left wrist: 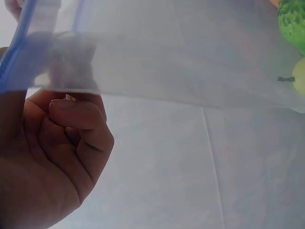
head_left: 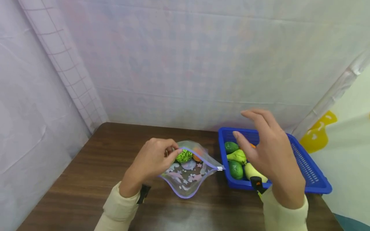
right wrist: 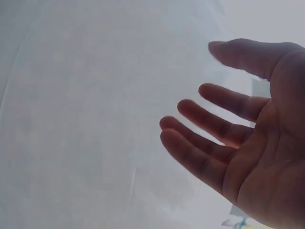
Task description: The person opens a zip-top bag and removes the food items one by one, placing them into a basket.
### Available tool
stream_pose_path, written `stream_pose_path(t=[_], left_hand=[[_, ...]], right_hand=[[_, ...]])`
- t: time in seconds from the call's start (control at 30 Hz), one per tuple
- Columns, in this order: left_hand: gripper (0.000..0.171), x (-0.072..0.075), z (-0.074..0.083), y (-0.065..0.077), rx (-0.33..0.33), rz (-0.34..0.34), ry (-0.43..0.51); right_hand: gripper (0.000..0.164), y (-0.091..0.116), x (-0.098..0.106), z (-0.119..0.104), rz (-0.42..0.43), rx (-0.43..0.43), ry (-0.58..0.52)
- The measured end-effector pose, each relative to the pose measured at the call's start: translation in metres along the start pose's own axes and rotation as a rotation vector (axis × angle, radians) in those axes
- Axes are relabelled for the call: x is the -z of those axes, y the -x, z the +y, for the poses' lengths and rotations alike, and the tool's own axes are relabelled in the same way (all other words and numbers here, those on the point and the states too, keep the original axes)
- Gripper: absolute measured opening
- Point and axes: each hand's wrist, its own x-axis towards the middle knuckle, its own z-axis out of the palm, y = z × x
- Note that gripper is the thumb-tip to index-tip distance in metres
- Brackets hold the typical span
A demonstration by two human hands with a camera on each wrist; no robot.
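Observation:
My left hand pinches the rim of a clear zip bag between thumb and finger. Purple edging runs round the bag's wide mouth, and a white slider sits at its right end. Inside are a bumpy green fruit and an orange round fruit. The left wrist view also shows part of a pale yellow fruit with a dark stem. My right hand hovers over the blue basket, fingers spread and nothing in them; its palm is bare in the right wrist view.
In the basket lie dark green, yellow-green and pale yellow fruit or vegetables, with something orange partly hidden by the right hand. The basket stands at the right of the brown table. White sheeting hangs behind.

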Motion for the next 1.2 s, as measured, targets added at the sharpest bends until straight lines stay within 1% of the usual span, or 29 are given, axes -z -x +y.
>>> stream_pose_path(t=[0.1,0.2,0.27,0.37,0.57,0.73,0.83,1.03,1.2], left_hand=[[0.008,0.000,0.001,0.000,-0.003,-0.002,0.003],[0.008,0.000,0.002,0.000,-0.004,-0.004,0.009],[0.008,0.000,0.002,0.000,-0.002,-0.005,0.008],[0.008,0.001,0.002,0.001,0.004,-0.007,0.006],[0.008,0.000,0.002,0.003,0.002,-0.015,-0.001],[0.009,0.001,0.002,0.002,-0.013,0.001,-0.003],[0.008,0.001,0.002,0.002,-0.020,0.001,-0.004],[0.007,0.001,0.002,0.004,-0.025,0.005,0.004],[0.005,0.001,0.002,0.004,-0.036,0.007,0.008]], right_hand=[[0.048,0.009,-0.002,-0.011,0.100,0.023,-0.110],[0.053,0.014,-0.006,-0.021,0.179,0.065,-0.196],[0.053,0.017,-0.009,-0.028,0.198,0.089,-0.237],[0.049,0.020,-0.014,-0.039,0.198,0.126,-0.304],[0.042,0.029,-0.024,-0.062,0.128,0.158,-0.383],[0.035,0.029,-0.033,-0.074,0.056,0.203,-0.436],[0.035,0.031,-0.035,-0.076,-0.014,0.212,-0.406],[0.036,0.041,-0.038,-0.077,-0.225,0.151,-0.353],[0.039,0.043,-0.049,-0.078,-0.349,0.180,-0.291]])
